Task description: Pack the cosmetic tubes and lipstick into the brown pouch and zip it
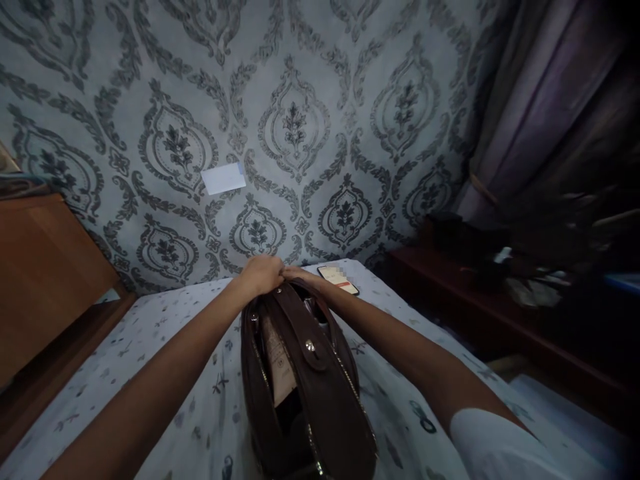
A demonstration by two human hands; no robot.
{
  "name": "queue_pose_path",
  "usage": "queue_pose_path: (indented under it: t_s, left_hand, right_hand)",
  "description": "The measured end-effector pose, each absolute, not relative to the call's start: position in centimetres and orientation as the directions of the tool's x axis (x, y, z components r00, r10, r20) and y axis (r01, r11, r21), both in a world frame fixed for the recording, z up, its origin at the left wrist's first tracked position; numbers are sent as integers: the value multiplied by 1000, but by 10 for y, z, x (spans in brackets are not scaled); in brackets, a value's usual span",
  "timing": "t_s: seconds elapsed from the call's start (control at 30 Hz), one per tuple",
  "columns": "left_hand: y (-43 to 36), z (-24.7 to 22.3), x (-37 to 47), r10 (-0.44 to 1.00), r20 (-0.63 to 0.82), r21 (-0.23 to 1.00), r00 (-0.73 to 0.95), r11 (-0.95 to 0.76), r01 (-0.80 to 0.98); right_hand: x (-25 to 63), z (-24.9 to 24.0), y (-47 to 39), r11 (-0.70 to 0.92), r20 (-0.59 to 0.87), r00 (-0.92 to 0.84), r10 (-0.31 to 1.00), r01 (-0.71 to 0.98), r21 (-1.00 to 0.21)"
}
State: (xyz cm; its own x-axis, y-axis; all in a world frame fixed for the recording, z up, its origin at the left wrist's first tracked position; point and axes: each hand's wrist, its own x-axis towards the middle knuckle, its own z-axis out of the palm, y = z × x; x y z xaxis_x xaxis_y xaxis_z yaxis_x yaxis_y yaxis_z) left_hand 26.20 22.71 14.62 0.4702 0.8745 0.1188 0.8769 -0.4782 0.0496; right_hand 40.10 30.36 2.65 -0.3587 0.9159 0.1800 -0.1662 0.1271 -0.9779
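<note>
A dark brown leather-look bag (pixel 345 420) stands on the bed, its gold-toothed zip undone along the top. A strap with a metal stud (pixel 310 346) runs lengthwise over the opening. Through the gap shows a beige packet or tube (pixel 281 367) with small print. My left hand (pixel 263 273) is closed at the bag's far end, fingers curled over its rim. Meeting it there from the other side, my right hand (pixel 304 275) also grips the far end, partly hidden by the bag. Whatever small part the fingertips pinch is out of sight.
A lit phone (pixel 340 280) lies on the patterned bedsheet (pixel 185 400) just beyond my right hand. Wooden furniture (pixel 50 273) stands at left. A dark red surface (pixel 500 307) with clutter and a tied curtain (pixel 525 127) are at right. Patterned wallpaper covers the wall behind.
</note>
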Motion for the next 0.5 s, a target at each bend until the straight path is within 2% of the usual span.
queue_pose_path:
  t_s: [0.1, 0.2, 0.5]
  left_hand:
    - [222, 146, 266, 859, 103, -17, 502, -503, 864]
    - [218, 143, 265, 848, 113, -32, 518, -518, 855]
    - [212, 137, 258, 832, 234, 53, 503, -528, 848]
  right_hand:
    - [408, 24, 295, 101, 171, -351, 921, -207, -973]
    - [413, 19, 282, 118, 194, -301, 934, -252, -960]
    - [405, 8, 273, 183, 227, -170, 959, -240, -953]
